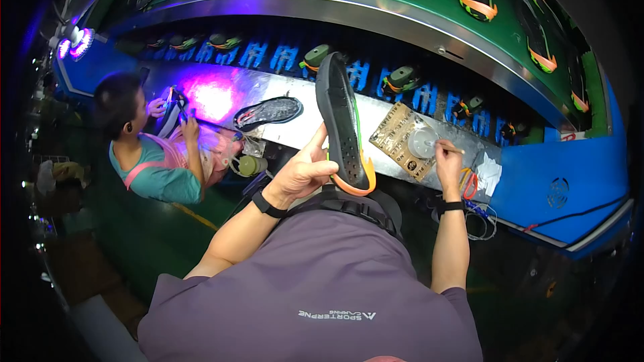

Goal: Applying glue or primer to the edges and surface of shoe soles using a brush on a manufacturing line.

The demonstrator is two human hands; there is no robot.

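Shoe sole held up at the bench, brush at the glue dish

The left hand [305, 171] grips a black shoe sole [342, 124] with an orange heel, upright over the near edge of the metal bench [376, 110]. The right hand [448, 161] pinches a thin brush [448, 148] whose tip sits in a round clear dish [422, 141] on a cardboard sheet [396, 135]. No glue shows on the sole, so coating seems yet to begin. A second sole [268, 112] lies towards the bench's left end, near a co-worker [151, 154].
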